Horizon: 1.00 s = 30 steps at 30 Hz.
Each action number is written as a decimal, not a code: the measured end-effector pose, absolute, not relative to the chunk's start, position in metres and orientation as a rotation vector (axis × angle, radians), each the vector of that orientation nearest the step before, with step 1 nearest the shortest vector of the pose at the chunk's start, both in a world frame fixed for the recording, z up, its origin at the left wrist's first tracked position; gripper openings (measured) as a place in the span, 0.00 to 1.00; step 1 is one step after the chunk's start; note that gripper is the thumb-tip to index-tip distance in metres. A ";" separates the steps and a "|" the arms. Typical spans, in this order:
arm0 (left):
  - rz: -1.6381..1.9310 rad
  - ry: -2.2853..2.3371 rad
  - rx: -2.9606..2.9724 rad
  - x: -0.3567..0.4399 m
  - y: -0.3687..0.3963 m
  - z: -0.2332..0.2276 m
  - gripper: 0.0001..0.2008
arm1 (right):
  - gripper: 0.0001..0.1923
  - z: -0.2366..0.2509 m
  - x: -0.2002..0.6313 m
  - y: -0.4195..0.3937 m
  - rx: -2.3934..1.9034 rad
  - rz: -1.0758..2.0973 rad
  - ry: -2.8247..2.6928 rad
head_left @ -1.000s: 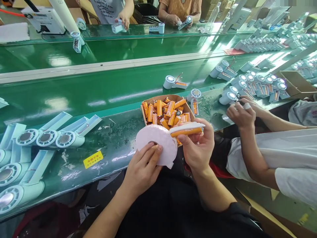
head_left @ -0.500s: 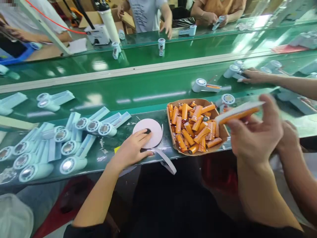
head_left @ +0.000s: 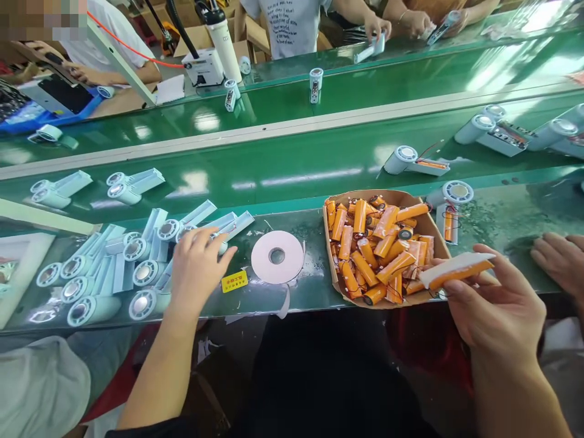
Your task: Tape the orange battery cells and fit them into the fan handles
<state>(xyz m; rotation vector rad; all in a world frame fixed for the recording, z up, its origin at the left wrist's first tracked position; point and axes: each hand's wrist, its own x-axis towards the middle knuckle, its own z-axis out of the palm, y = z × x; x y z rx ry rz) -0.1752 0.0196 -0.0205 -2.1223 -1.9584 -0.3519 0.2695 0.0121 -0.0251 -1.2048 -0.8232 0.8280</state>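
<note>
Head view: pinching an orange battery (head_left: 462, 277) with a white strip (head_left: 456, 266) along its top between the thumb and fingers of the right hand (head_left: 502, 307). Having a box (head_left: 438, 237) of batteries (head_left: 364, 267) just left of those fingers, and a fan (head_left: 457, 192) beyond them. Holding the fingers of the left hand (head_left: 194, 264) apart at a cluster of blue fans (head_left: 146, 272); cannot tell whether touching. Having right of these fingers a label (head_left: 234, 281), then a roll of tape (head_left: 262, 260) flat on the surface (head_left: 314, 286), with its loose end (head_left: 285, 301) near the front edge.
</note>
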 end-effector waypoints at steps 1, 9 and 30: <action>-0.215 -2.003 -2.056 -0.179 0.020 -0.017 0.16 | 0.37 -0.026 0.269 0.013 -1.207 0.826 -0.817; 0.317 -1.818 -2.238 -0.186 0.042 -0.009 0.18 | 0.34 -0.015 0.268 0.005 -1.327 0.609 -0.792; 0.153 -1.281 -3.006 -0.060 0.294 -0.024 0.11 | 0.32 0.025 0.199 0.204 -1.105 1.068 -1.604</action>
